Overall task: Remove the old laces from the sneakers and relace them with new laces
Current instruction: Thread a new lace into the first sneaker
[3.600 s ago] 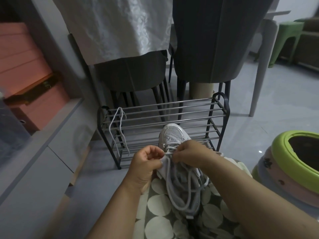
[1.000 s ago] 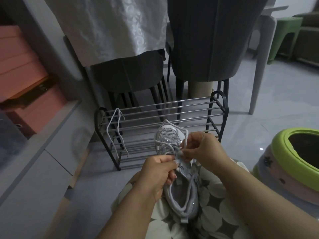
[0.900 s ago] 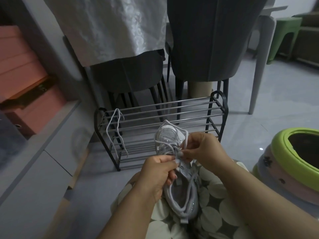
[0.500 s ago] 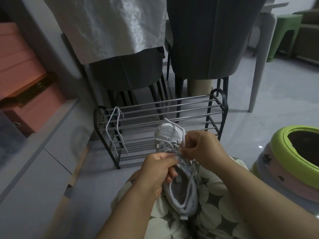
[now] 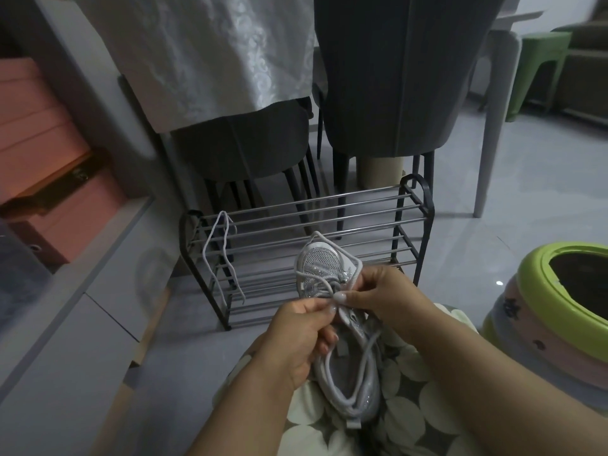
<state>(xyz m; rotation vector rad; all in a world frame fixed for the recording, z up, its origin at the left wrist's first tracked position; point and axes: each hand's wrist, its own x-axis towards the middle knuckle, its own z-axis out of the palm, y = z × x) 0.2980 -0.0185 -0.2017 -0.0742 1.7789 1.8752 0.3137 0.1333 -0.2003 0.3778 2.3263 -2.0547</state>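
**One sneaker on my lap, lace pinched at mid-tongue**

The sneaker point(image 5: 342, 343) lay on my lap, its long axis running straight away from me, toe toward the shoe rack point(image 5: 306, 238), heel nearest my body. The lace point(image 5: 353, 366) looped loosely over the opening. My left hand point(image 5: 296, 343) gripped the shoe's left side, fingertips pinching lace beside the eyelets; my right hand point(image 5: 375, 294) pinched a strand just across the tongue, the two almost touching. Both sat equally close. I counted one sneaker, and one spare lace point(image 5: 218, 255) draped over the rack's left end.
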